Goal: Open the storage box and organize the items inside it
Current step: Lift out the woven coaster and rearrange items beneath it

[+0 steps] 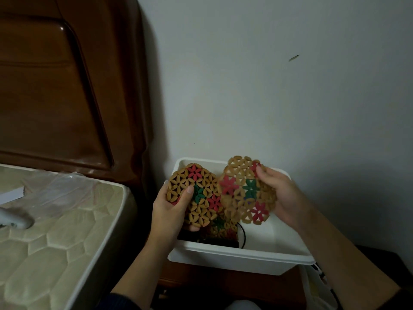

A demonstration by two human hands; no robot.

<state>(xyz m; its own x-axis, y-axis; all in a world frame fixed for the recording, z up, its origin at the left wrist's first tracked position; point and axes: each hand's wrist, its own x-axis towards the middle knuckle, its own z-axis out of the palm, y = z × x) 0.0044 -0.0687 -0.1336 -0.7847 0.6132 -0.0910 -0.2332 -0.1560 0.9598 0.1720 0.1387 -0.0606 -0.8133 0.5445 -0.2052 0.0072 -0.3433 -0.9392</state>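
Above the open white storage box [234, 256], by its rear rim, two woven floral coasters are held apart, presumably for sorting: the left coaster [196, 195] is pinched by the left hand [172, 211], the right coaster [245, 191] gripped by the right hand [281, 198]. A third coaster [221, 227] lies inside.

Two bare hands [172, 209] and forearms, dark sleeve [120, 302] pushed up near the left elbow.

I am seeing a dim, soft picture; shadows are darkening the headboard [55, 86], and edges are bending.
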